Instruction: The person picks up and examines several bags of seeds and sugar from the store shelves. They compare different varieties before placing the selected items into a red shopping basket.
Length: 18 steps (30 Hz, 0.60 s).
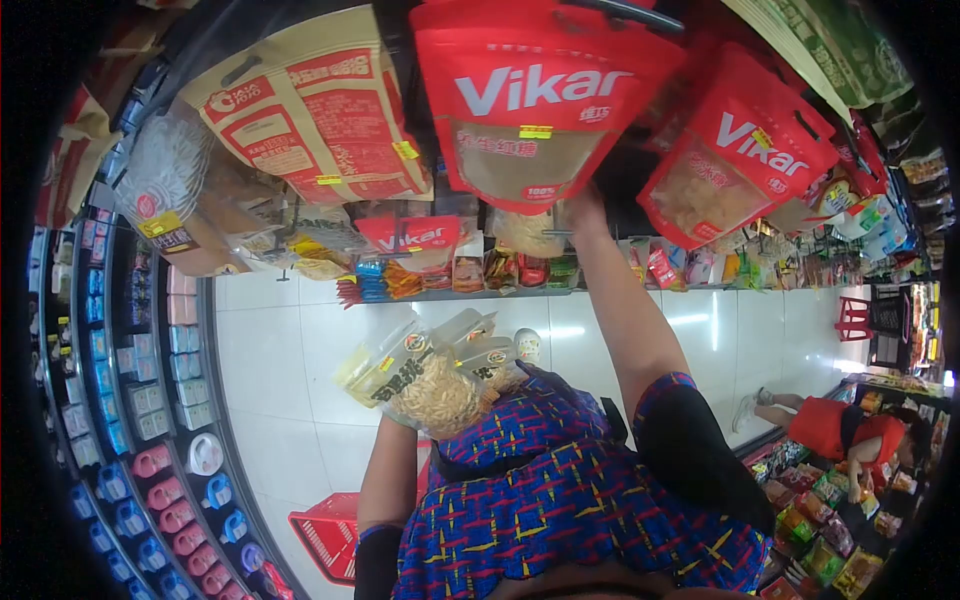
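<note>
1. Clear-windowed pouches (pixel 435 395) of pale, seed-like food overlap at 7 o'clock from the view's centre, against the blue patterned top (pixel 560 490).
2. The left forearm (pixel 387 475) runs up to them; the left hand is hidden behind, so I cannot tell its grasp.
3. The right hand (pixel 585 212) is raised toward 2 o'clock, just beside a hanging clear bag (pixel 528 234) and below the red Vikar brown-sugar pouch (pixel 545 110); with fingers hidden, I cannot tell its grip.
4. A red basket (pixel 340 512) stands farther out at 7 o'clock.
</note>
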Motion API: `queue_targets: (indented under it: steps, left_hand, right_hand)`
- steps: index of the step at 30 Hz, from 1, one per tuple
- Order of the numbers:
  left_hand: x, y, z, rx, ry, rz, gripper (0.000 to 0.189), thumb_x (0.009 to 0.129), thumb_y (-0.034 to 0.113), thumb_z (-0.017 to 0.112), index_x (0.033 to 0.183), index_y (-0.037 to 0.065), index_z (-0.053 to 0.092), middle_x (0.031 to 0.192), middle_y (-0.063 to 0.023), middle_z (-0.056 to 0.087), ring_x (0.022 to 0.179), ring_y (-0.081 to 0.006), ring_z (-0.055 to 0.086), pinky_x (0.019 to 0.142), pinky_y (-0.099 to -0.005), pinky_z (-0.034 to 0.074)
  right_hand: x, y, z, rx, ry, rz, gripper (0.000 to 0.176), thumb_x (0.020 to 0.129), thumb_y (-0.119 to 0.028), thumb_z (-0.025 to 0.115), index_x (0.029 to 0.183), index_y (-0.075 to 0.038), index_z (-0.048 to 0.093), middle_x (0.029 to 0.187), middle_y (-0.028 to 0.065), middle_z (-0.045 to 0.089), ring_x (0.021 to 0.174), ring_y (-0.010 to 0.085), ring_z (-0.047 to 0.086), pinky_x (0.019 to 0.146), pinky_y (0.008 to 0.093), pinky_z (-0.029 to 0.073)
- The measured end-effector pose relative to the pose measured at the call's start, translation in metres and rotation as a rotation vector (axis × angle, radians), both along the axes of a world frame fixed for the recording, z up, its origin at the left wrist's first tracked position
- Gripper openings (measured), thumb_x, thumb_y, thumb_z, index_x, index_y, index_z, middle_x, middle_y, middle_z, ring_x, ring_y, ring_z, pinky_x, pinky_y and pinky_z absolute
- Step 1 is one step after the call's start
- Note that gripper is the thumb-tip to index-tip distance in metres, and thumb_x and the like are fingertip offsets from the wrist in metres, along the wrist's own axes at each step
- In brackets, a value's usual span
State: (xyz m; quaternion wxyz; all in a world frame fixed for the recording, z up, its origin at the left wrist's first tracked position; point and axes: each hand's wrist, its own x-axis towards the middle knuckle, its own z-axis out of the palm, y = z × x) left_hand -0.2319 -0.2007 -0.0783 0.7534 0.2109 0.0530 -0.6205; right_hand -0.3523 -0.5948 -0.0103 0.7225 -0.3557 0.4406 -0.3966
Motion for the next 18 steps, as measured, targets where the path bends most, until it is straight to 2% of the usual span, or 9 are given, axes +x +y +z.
queue_targets:
  steps: [2, 6, 8, 10, 12, 14, 15, 17, 18]
  left_hand:
    - [-0.011, -0.002, 0.003, -0.001, 0.000, 0.000, 0.034, 0.092, 0.025, 0.047, 0.120, 0.005, 0.045, 0.111, -0.0069, 0.053, 0.100, -0.0175, 0.052, 0.086, -0.0317, 0.045]
    - [-0.030, -0.014, 0.009, 0.001, 0.001, 0.003, 0.034, 0.092, 0.024, 0.047, 0.120, 0.005, 0.046, 0.110, -0.0068, 0.053, 0.100, -0.0174, 0.052, 0.086, -0.0316, 0.045]
    - [-0.035, -0.019, 0.012, 0.006, 0.003, 0.006, 0.034, 0.092, 0.024, 0.047, 0.120, 0.005, 0.046, 0.110, -0.0067, 0.053, 0.100, -0.0173, 0.052, 0.085, -0.0316, 0.045]
    - [-0.042, -0.025, 0.014, 0.008, 0.001, 0.017, 0.033, 0.092, 0.024, 0.047, 0.120, 0.005, 0.046, 0.110, -0.0066, 0.053, 0.100, -0.0173, 0.052, 0.085, -0.0315, 0.045]
    - [-0.049, -0.039, 0.016, 0.013, 0.001, 0.028, 0.033, 0.092, 0.024, 0.047, 0.120, 0.005, 0.046, 0.110, -0.0065, 0.053, 0.100, -0.0172, 0.052, 0.085, -0.0314, 0.045]
    - [-0.060, -0.039, 0.023, 0.022, -0.003, 0.036, 0.033, 0.092, 0.024, 0.047, 0.120, 0.005, 0.046, 0.110, -0.0064, 0.053, 0.100, -0.0172, 0.052, 0.085, -0.0314, 0.045]
    - [-0.065, -0.042, 0.029, 0.018, -0.012, 0.040, 0.034, 0.092, 0.024, 0.047, 0.120, 0.005, 0.045, 0.111, -0.0067, 0.053, 0.101, -0.0174, 0.052, 0.086, -0.0317, 0.045]
    - [-0.075, -0.049, 0.040, 0.006, -0.031, 0.044, 0.036, 0.092, 0.024, 0.047, 0.122, 0.005, 0.044, 0.113, -0.0073, 0.052, 0.102, -0.0178, 0.051, 0.088, -0.0321, 0.044]
    - [-0.080, -0.054, 0.044, -0.003, -0.037, 0.047, 0.037, 0.092, 0.025, 0.047, 0.123, 0.005, 0.044, 0.114, -0.0076, 0.052, 0.103, -0.0180, 0.051, 0.088, -0.0324, 0.044]
  right_hand:
    - [0.009, 0.003, 0.027, 0.045, -0.112, 0.065, 0.048, 0.082, -0.035, 0.061, 0.120, -0.009, 0.049, 0.105, 0.0039, 0.057, 0.099, 0.0159, 0.053, 0.084, 0.0302, 0.041]
    - [-0.002, -0.018, -0.024, 0.043, -0.001, 0.070, 0.041, 0.079, -0.034, 0.062, 0.111, -0.010, 0.055, 0.099, 0.0038, 0.059, 0.097, 0.0139, 0.053, 0.080, 0.0291, 0.042]
    - [-0.020, 0.002, -0.030, -0.253, 0.090, 0.077, 0.027, 0.081, -0.027, 0.058, 0.100, -0.008, 0.058, 0.093, 0.0027, 0.059, 0.090, 0.0121, 0.054, 0.076, 0.0266, 0.042]
    - [-0.048, 0.040, -0.012, -0.516, 0.379, 0.121, 0.021, 0.084, -0.021, 0.054, 0.094, -0.004, 0.060, 0.093, 0.0033, 0.059, 0.088, 0.0124, 0.054, 0.076, 0.0269, 0.042]
    - [-0.061, 0.082, 0.017, -0.300, 0.212, 0.362, 0.023, 0.086, -0.019, 0.052, 0.098, -0.002, 0.061, 0.096, 0.0049, 0.060, 0.089, 0.0148, 0.055, 0.078, 0.0299, 0.043]
    - [-0.071, 0.110, 0.047, -0.470, 0.215, 0.706, 0.024, 0.086, -0.021, 0.053, 0.099, -0.004, 0.063, 0.101, 0.0090, 0.061, 0.093, 0.0193, 0.056, 0.082, 0.0323, 0.043]
    - [-0.069, 0.111, 0.063, -0.470, 0.207, 0.707, 0.024, 0.086, -0.021, 0.053, 0.099, -0.004, 0.063, 0.101, 0.0090, 0.061, 0.093, 0.0193, 0.056, 0.082, 0.0323, 0.043]
    - [-0.063, 0.109, 0.087, -0.854, 0.192, 1.050, 0.026, 0.085, -0.027, 0.056, 0.099, -0.006, 0.064, 0.107, 0.0119, 0.060, 0.094, 0.0229, 0.058, 0.081, 0.0318, 0.044]
    - [-0.060, 0.108, 0.091, -0.857, 0.190, 1.049, 0.026, 0.085, -0.027, 0.056, 0.099, -0.006, 0.064, 0.107, 0.0119, 0.060, 0.094, 0.0229, 0.058, 0.081, 0.0318, 0.044]
